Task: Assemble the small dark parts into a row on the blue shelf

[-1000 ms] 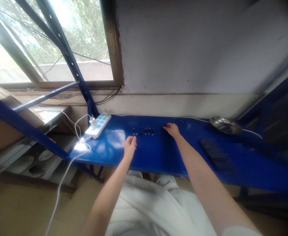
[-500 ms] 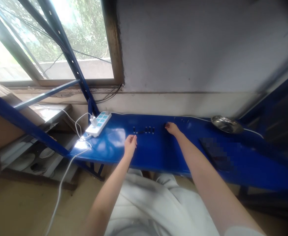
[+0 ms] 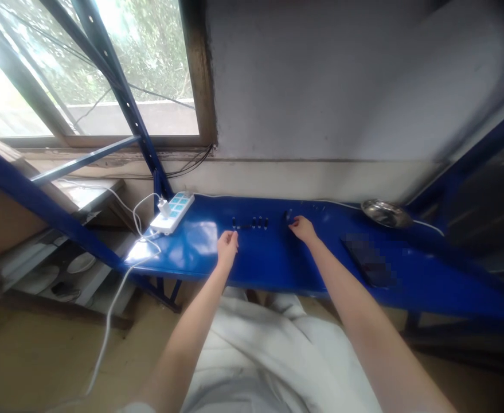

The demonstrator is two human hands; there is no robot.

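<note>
My left hand [image 3: 227, 246] hovers low over the blue table [image 3: 264, 258], fingers curled in; whatever they might hold is hidden. Just beyond it lies a loose row of several small black cylindrical pieces, including an upright-looking one [image 3: 234, 222], one lying sideways [image 3: 245, 226] and one at the right end [image 3: 266, 223]. Farther right is my right hand [image 3: 304, 229], its thumb and forefinger slightly apart. At those fingertips a small dark piece [image 3: 287, 215] shows against the table, blurred; contact with the fingers is unclear.
A white power strip [image 3: 173, 213] with a plugged-in cable sits at the table's left end. Tiny bits [image 3: 319, 207] lie near the back edge. To the right are a shiny metal dish [image 3: 386, 213] and a dark flat object [image 3: 366, 261], partly pixelated. Blue frame posts [image 3: 135, 115] rise at the left.
My right hand's fingers have loosened and drawn slightly right, so the dark piece shows beside the fingertips. My left hand has barely moved. The whole view has shifted slightly.
</note>
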